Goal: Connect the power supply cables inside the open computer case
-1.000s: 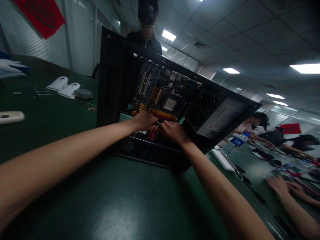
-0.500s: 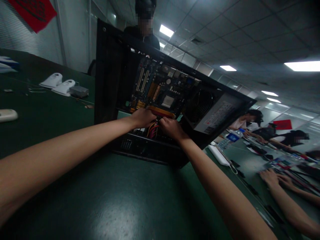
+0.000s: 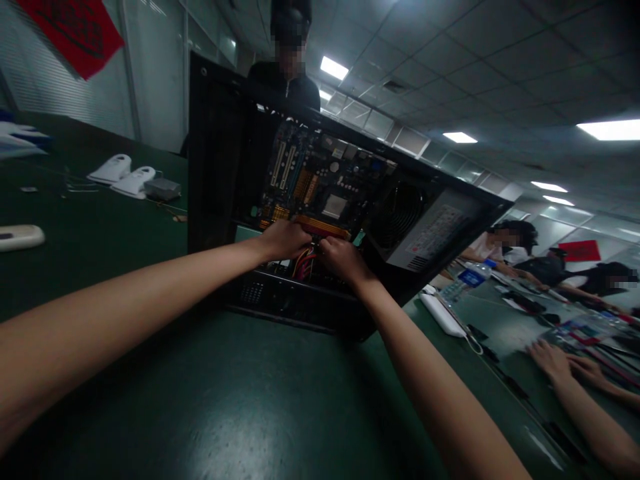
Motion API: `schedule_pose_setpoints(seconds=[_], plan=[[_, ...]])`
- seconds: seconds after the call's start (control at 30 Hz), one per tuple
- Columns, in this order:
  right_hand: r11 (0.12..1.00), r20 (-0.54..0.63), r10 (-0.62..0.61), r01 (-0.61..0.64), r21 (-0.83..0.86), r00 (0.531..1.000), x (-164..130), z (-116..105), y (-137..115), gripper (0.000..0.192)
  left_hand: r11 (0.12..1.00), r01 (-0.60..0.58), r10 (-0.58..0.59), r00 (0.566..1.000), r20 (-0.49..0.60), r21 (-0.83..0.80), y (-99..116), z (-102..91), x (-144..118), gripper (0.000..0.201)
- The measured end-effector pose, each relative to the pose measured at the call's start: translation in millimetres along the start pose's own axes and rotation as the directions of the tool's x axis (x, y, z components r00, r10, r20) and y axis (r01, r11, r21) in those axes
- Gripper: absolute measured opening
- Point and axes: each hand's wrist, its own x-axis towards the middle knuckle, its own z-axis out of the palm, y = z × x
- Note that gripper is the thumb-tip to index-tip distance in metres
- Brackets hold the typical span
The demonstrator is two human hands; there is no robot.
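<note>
An open black computer case (image 3: 215,167) stands on the green table, its inside facing me. Inside it, the motherboard (image 3: 320,175) carries a bare square processor (image 3: 335,206), and a power supply (image 3: 435,230) with a fan sits at the right. My left hand (image 3: 286,240) is closed at the lower edge of the board, by the orange-red memory slots (image 3: 323,225). Close beside it, my right hand (image 3: 345,258) is closed too, near the same edge. Red and yellow cables (image 3: 305,263) hang just below both hands. Whatever the fingertips grip is hidden.
White slippers (image 3: 134,181) and a small grey box (image 3: 163,189) lie on the table at left. A water bottle (image 3: 467,280) and a white power strip (image 3: 443,313) are at right, near another person's hands (image 3: 550,360). A person (image 3: 287,77) stands behind the case.
The view has shifted slightly, so the surroundings sit a little lower and farther right. Both hands keep nearly the same place at the lower edge of the motherboard.
</note>
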Motion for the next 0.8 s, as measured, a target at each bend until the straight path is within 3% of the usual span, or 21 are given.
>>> schedule_pose_setpoints(seconds=[0.07,0.53,0.8], plan=[[1.0,0.0,0.005,-0.005,0.018,1.0,-1,2,1,0.019,0.998,0.005,-0.006,1.0,0.021,0.063,2,-2.0,0,0.036],[1.0,-0.015,-0.009,0.01,0.023,1.0,0,12,7,0.023,0.998,-0.01,0.012,1.0,-0.024,0.067,1,-0.1,1,0.032],[0.999,-0.023,-0.028,0.029,0.027,0.999,0,11,8,0.023,0.993,0.002,-0.005,1.0,0.025,0.12,10,-7.2,2,0.036]])
